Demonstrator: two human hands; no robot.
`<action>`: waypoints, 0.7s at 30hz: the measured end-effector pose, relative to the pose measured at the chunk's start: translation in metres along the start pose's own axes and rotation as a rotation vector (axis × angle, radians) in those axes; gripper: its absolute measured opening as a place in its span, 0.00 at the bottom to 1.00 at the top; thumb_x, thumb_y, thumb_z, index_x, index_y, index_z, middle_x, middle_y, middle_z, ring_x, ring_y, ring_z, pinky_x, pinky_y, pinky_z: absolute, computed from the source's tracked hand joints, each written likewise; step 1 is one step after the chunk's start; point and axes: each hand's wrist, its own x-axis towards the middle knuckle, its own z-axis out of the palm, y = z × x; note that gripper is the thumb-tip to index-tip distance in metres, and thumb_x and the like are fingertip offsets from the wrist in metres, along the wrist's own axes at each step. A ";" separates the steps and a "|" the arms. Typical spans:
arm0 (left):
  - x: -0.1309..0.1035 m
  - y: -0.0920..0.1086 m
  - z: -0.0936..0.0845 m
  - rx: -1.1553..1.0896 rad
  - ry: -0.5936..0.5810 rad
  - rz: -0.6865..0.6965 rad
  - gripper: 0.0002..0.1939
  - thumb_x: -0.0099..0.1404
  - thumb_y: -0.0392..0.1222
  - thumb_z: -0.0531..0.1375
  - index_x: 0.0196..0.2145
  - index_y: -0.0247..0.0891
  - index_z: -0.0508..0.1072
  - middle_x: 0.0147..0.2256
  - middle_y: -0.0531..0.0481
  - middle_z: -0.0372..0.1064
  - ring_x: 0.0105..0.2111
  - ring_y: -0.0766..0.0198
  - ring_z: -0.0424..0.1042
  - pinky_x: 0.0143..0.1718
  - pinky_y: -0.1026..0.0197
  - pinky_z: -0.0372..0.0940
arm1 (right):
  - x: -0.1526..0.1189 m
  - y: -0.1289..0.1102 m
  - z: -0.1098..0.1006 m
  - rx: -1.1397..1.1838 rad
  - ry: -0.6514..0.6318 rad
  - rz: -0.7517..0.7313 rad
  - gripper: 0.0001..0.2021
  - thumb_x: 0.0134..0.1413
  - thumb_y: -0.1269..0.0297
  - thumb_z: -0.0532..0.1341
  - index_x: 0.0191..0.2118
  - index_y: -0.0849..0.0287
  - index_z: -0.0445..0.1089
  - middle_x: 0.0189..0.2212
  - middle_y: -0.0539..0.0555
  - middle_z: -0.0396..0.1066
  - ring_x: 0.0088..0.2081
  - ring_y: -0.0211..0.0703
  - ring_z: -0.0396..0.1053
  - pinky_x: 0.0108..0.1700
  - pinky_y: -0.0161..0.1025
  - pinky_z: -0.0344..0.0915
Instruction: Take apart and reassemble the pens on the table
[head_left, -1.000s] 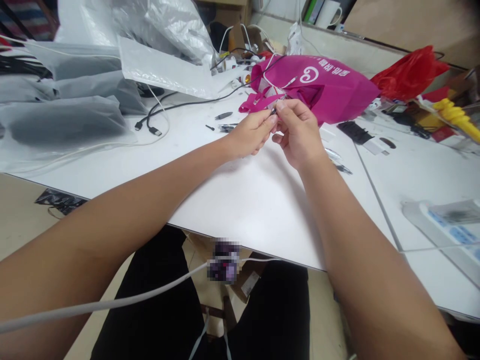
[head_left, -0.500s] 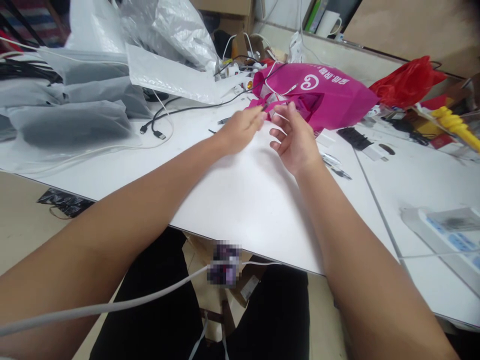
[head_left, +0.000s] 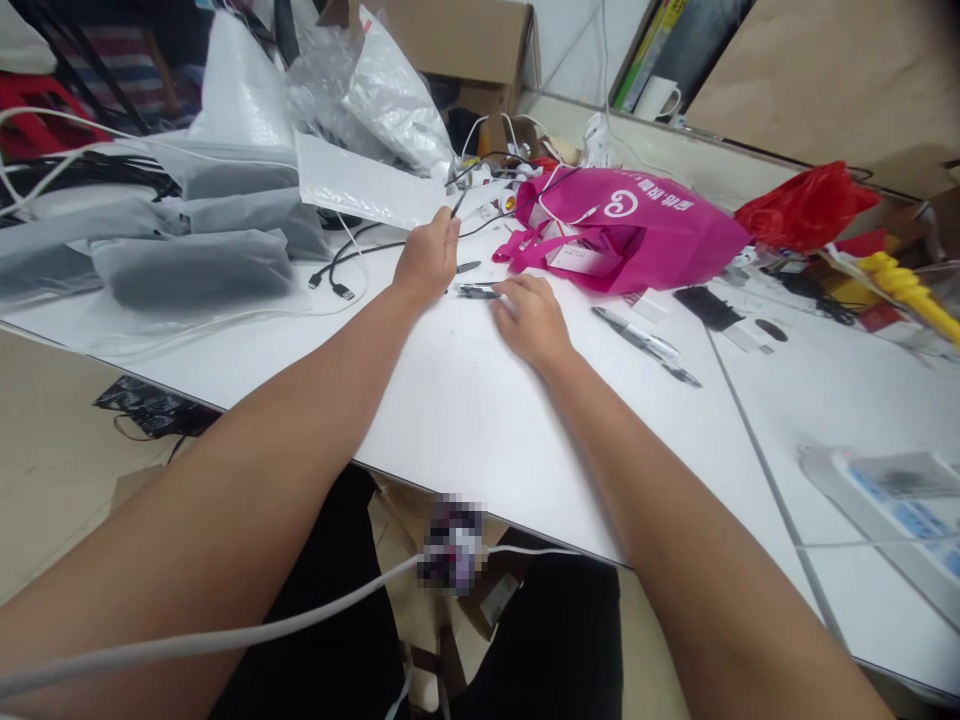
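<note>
My left hand [head_left: 426, 258] is closed, raised a little over the white table, with the dark end of a slim pen [head_left: 457, 206] sticking up past its fingers. My right hand [head_left: 534, 318] rests low over the tabletop, fingers curled around the near ends of pens [head_left: 478, 291] with dark and clear parts; how many it grips is hard to tell. Just beyond them lies a dark grey pen [head_left: 469, 267]. To the right of my right hand, several silver-and-clear pens [head_left: 646, 343] lie on the table.
A magenta bag [head_left: 682, 235] lies behind my hands, with a red plastic bag [head_left: 814, 205] to its right. Grey plastic-wrapped packages [head_left: 195, 270] and black USB cables [head_left: 341, 290] are at left. A white cable [head_left: 300, 632] crosses over my lap. A power strip [head_left: 900, 495] sits at right.
My hands have moved apart: the left went leftward and now shows a pen upright in its grip. The right, open before, has come down onto pens on the table.
</note>
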 end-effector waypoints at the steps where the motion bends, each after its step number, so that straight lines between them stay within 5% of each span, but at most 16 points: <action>1: -0.001 0.001 0.001 0.021 -0.012 0.006 0.44 0.75 0.85 0.29 0.43 0.50 0.66 0.34 0.40 0.73 0.40 0.41 0.79 0.48 0.43 0.66 | 0.004 0.000 0.002 -0.016 -0.026 -0.022 0.17 0.72 0.67 0.63 0.59 0.57 0.86 0.59 0.66 0.83 0.61 0.66 0.75 0.73 0.66 0.70; 8: 0.000 0.017 0.005 0.109 -0.211 0.055 0.29 0.85 0.65 0.39 0.52 0.49 0.73 0.42 0.36 0.83 0.47 0.40 0.85 0.51 0.43 0.72 | 0.007 -0.004 -0.002 -0.042 -0.084 -0.035 0.12 0.69 0.71 0.62 0.49 0.55 0.83 0.54 0.65 0.81 0.58 0.66 0.72 0.67 0.64 0.70; 16: 0.007 0.026 -0.002 0.069 -0.207 0.047 0.27 0.87 0.63 0.40 0.55 0.50 0.74 0.43 0.37 0.82 0.52 0.39 0.84 0.56 0.42 0.70 | 0.003 -0.006 -0.014 0.191 -0.163 0.050 0.06 0.63 0.68 0.66 0.43 0.50 0.71 0.42 0.57 0.79 0.47 0.56 0.74 0.58 0.58 0.75; 18: 0.006 0.035 -0.002 0.076 -0.232 0.048 0.25 0.87 0.60 0.41 0.55 0.48 0.73 0.43 0.36 0.82 0.51 0.37 0.84 0.55 0.41 0.71 | 0.003 0.001 -0.026 0.298 -0.136 0.116 0.06 0.61 0.66 0.68 0.41 0.51 0.72 0.38 0.53 0.78 0.40 0.50 0.73 0.53 0.54 0.77; 21: 0.003 0.052 0.000 0.067 -0.262 0.086 0.24 0.87 0.59 0.42 0.53 0.47 0.72 0.42 0.37 0.81 0.49 0.39 0.85 0.52 0.43 0.71 | 0.001 0.017 -0.056 0.524 0.089 0.334 0.05 0.65 0.60 0.69 0.38 0.51 0.74 0.29 0.48 0.71 0.32 0.43 0.69 0.41 0.45 0.74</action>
